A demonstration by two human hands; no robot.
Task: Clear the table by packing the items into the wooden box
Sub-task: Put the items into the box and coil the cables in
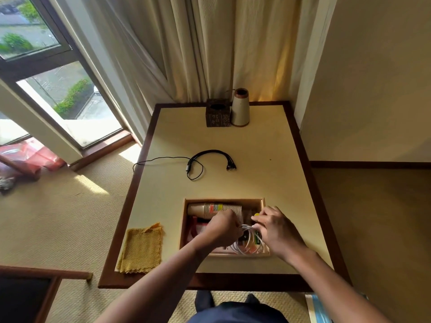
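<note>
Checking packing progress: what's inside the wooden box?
Paper cup stack along far wall, white cable coil held by left hand and right hand, red item. Hands cover the rest.

Table (268,141) in front of me: cream top, dark wood border. Wooden box (224,200) sits on it at the near edge, roughly centred. Yellow cloth (142,249) lies flat at the near-left corner, just beside the box, not touching. Black cable (211,151) is loose mid-table, with one thin lead running off the left edge. At the far edge, dark tissue box (218,113) and cone-shaped vessel (240,110) stand upright side by side, touching.
</note>
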